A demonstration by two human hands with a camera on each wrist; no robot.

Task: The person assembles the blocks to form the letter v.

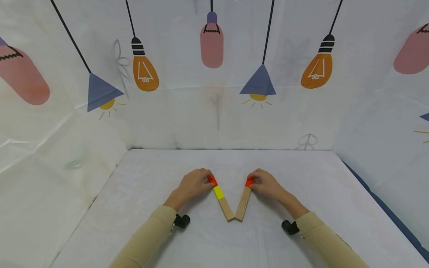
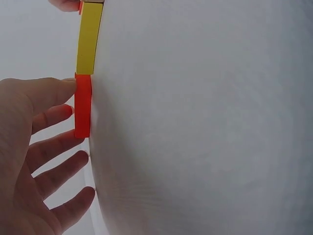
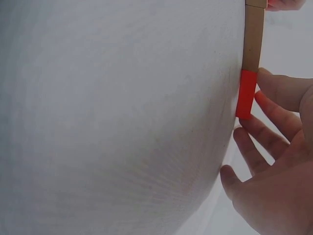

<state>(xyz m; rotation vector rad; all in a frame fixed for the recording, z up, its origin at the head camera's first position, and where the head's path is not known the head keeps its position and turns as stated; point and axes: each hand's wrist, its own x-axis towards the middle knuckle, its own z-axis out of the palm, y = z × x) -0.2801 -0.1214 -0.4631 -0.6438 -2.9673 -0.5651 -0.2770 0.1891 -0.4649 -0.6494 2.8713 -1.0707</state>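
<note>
Small blocks lie on the white table in a V whose point faces the person. Its left arm runs from a red block through a yellow block to a plain wooden block. Another red block tops the right arm, above a plain wooden length. My left hand pinches the left red block, thumb near its joint with the yellow one. On the other side my right hand pinches the right red block. In both wrist views the remaining fingers spread along the table.
A white table meets a white cloth backdrop printed with hanging lamps. Black wrist cameras sit by both sleeve cuffs. A dark blue strip runs along the table's right edge.
</note>
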